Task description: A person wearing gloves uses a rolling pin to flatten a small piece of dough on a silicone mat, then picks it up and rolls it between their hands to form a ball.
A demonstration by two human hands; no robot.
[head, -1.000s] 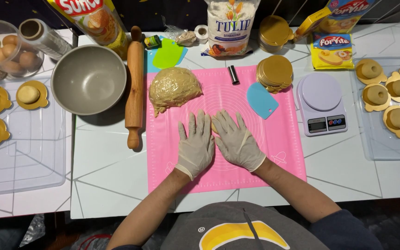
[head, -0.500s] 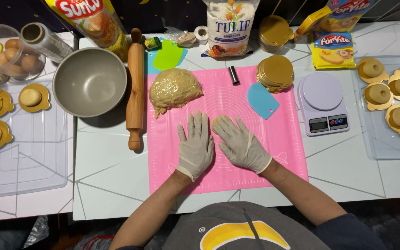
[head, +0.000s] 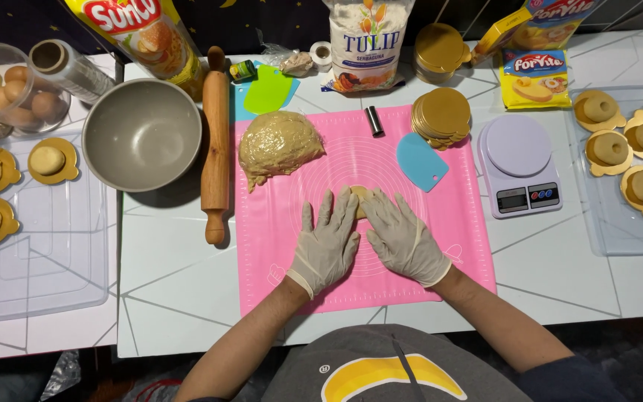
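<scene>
**Small dough piece under flat gloved hands: risks and blind spots**

Nearest the camera, both gloved hands lie palm-down on the pink mat (head: 448, 246). The left hand (head: 327, 244) is open and flat, fingers spread. The right hand (head: 403, 240) is open too, fingers slanting inward. Neither grips anything. Between their fingertips a small dough piece (head: 359, 198) peeks out, resting on the mat and mostly covered.

What could go wrong, as I judge it: the dough looks soft and glossy, so it may stick to the gloves or smear on the mat if pressed hard. Uneven pressure from the two hands could flatten it lopsided. A loose mat could creep on the smooth table (head: 173, 298) under a forward push.

Further out, the big dough mass (head: 280, 145) lies at the mat's far left corner, well apart from the hands. The blue scraper (head: 417, 160) and a stack of gold discs (head: 442, 115) lie to the far right, the discs overhanging the mat's edge; a wide sweep of the right hand could knock them. The rolling pin (head: 216, 149) lies just off the mat's left side and could roll if bumped.

Hard to make out: the small piece's full shape and thickness are hidden by the fingers. It seems to touch both hands, though I cannot be sure. The trays at either side are cut off by the frame.
</scene>
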